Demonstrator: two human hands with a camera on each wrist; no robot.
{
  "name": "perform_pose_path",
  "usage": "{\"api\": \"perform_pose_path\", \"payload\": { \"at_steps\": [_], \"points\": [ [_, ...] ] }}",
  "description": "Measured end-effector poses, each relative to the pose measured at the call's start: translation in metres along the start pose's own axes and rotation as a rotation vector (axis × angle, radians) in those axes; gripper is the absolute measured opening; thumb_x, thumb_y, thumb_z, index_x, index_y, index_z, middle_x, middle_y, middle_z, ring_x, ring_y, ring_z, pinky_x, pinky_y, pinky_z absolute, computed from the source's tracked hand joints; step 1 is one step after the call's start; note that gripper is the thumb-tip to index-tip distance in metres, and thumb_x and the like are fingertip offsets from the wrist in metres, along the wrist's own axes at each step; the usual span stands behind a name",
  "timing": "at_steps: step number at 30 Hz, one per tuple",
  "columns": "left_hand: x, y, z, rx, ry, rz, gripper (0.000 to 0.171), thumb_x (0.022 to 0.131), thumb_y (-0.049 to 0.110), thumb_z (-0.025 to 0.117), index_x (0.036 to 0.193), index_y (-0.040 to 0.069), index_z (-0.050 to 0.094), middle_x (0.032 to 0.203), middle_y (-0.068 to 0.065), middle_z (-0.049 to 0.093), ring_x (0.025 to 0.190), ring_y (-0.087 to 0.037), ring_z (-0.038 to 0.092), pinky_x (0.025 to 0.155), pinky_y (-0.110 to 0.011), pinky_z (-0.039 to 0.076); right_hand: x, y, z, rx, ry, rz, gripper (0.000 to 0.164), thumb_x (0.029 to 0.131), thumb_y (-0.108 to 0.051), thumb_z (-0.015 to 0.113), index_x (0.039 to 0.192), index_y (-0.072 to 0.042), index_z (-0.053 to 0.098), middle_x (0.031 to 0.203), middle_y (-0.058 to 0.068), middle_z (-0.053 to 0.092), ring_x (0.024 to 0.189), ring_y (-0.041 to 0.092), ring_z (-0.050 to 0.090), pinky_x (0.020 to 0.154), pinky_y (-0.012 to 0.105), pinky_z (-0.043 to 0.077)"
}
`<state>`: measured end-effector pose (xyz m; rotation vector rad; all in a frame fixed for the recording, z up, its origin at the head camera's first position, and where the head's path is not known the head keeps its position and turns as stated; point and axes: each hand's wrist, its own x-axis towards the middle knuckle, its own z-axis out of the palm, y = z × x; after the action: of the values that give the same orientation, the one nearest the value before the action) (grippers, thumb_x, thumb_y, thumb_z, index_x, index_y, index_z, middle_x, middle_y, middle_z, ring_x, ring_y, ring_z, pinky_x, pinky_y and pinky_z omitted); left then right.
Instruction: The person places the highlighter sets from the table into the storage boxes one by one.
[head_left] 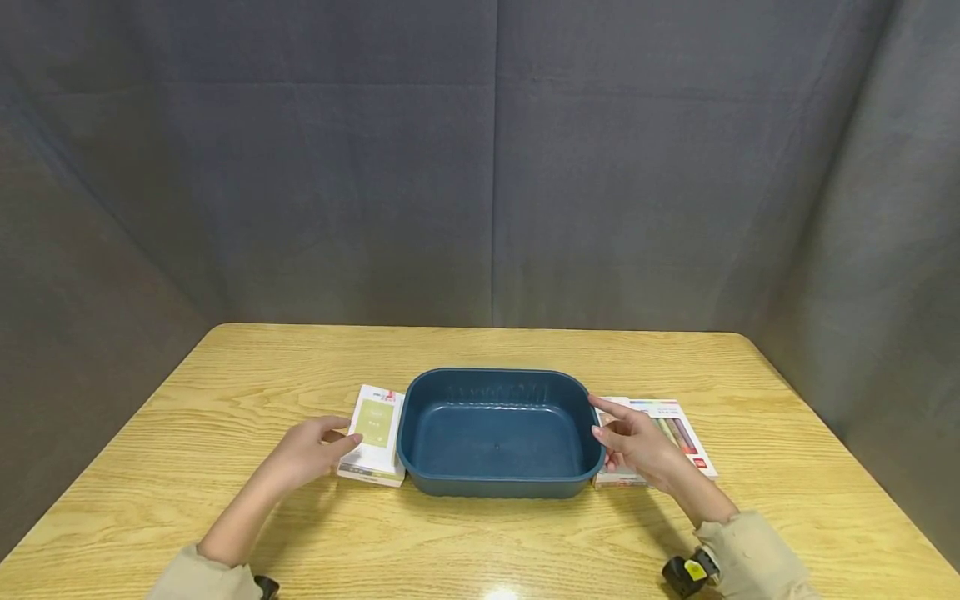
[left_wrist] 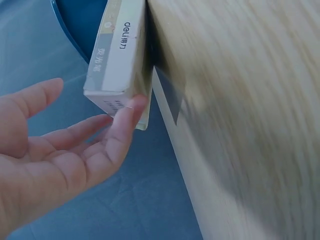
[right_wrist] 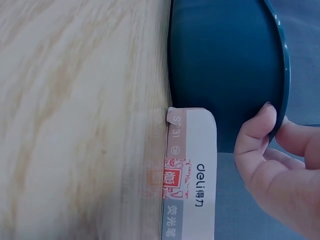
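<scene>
A deep blue plastic basin (head_left: 495, 487) with rounded corners stands on the table, nothing inside it. My right hand (head_left: 637, 442) pinches its right rim between thumb and fingers; the right wrist view shows a curled finger (right_wrist: 255, 130) against the outer wall. Left of the basin lies a white deli box (head_left: 384, 457) with a green panel, close against the basin. My left hand (head_left: 318, 450) reaches its near left side, fingertips touching the box end and the thumb (left_wrist: 45, 95) held away from it, in the left wrist view.
Right of the basin, partly hidden by my right hand, lies white deli packaging (head_left: 690, 429) with coloured pens on its face. The wooden table (head_left: 495, 542) has rounded far corners. Dark grey cloth (head_left: 337, 183) hangs behind and on both sides.
</scene>
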<state>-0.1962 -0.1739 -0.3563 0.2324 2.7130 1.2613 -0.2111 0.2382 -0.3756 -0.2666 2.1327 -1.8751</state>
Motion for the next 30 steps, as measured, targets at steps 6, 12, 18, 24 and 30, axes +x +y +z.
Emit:
{"api": "perform_pose_path", "payload": {
  "at_steps": [6, 12, 18, 24, 30],
  "points": [
    [0.003, 0.000, -0.001, -0.026, -0.020, 0.000, 0.054, 0.090, 0.022, 0.054, 0.122, -0.019, 0.039, 0.101, -0.023, 0.057, 0.070, -0.018, 0.055, 0.063, -0.034, 0.048, 0.001, 0.001, -0.001, 0.046, -0.013, 0.007, 0.059, 0.092, -0.001, 0.046, 0.140, 0.005, 0.013, 0.079, 0.007, 0.046, 0.054, 0.009, 0.049, 0.054, 0.021, 0.046],
    [0.005, 0.000, 0.000, -0.033, -0.034, 0.000, 0.052, 0.090, 0.021, 0.054, 0.122, -0.018, 0.041, 0.100, -0.021, 0.058, 0.072, -0.019, 0.053, 0.061, -0.033, 0.046, 0.003, 0.003, -0.004, 0.093, -0.060, 0.019, 0.065, 0.091, -0.002, 0.048, 0.142, 0.002, 0.006, 0.076, 0.006, 0.045, 0.054, 0.010, 0.050, 0.053, 0.021, 0.044],
    [0.007, 0.002, -0.001, -0.052, -0.043, 0.003, 0.050, 0.091, 0.018, 0.052, 0.126, -0.014, 0.039, 0.100, -0.021, 0.058, 0.080, -0.021, 0.055, 0.065, -0.036, 0.046, 0.005, 0.004, -0.008, 0.137, -0.114, 0.035, 0.067, 0.091, -0.005, 0.049, 0.143, -0.002, 0.006, 0.078, 0.006, 0.044, 0.056, 0.011, 0.050, 0.055, 0.023, 0.044],
    [0.008, 0.001, -0.005, -0.091, -0.083, 0.011, 0.052, 0.093, 0.018, 0.049, 0.132, -0.012, 0.032, 0.091, -0.015, 0.055, 0.079, -0.022, 0.051, 0.062, -0.036, 0.045, 0.007, 0.008, -0.013, 0.242, -0.194, 0.031, 0.069, 0.093, -0.004, 0.046, 0.143, -0.003, -0.002, 0.078, 0.002, 0.048, 0.059, 0.010, 0.052, 0.057, 0.022, 0.044],
    [0.011, -0.001, -0.007, -0.158, -0.112, 0.008, 0.052, 0.093, 0.014, 0.048, 0.135, -0.008, 0.029, 0.068, -0.006, 0.044, 0.066, -0.021, 0.046, 0.056, -0.032, 0.039, 0.008, 0.013, -0.015, 0.367, -0.260, 0.021, 0.069, 0.094, -0.003, 0.041, 0.142, -0.007, -0.008, 0.080, 0.000, 0.055, 0.063, 0.010, 0.054, 0.059, 0.021, 0.045]
  ]
}}
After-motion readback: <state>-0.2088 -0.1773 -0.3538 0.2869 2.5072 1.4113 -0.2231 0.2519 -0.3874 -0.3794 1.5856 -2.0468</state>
